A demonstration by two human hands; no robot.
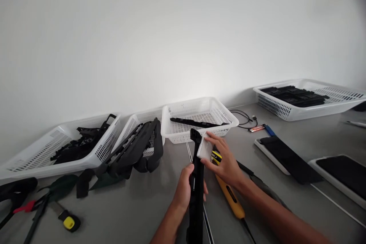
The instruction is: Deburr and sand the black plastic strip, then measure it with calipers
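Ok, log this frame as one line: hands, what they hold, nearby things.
left hand: grips black bar upright | right hand: presses white pad on bar top | nearby: yellow tool, white basket

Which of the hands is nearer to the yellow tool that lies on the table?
The right hand. It hovers directly over the upper end of the yellow tool while holding a small white piece. The left hand grips the black bar, further left of the tool.

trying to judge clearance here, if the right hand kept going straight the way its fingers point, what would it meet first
The right hand points up-left toward the wall, its fingers on a small white piece at the black bar. Past that, probably the middle white basket; depth is unclear.
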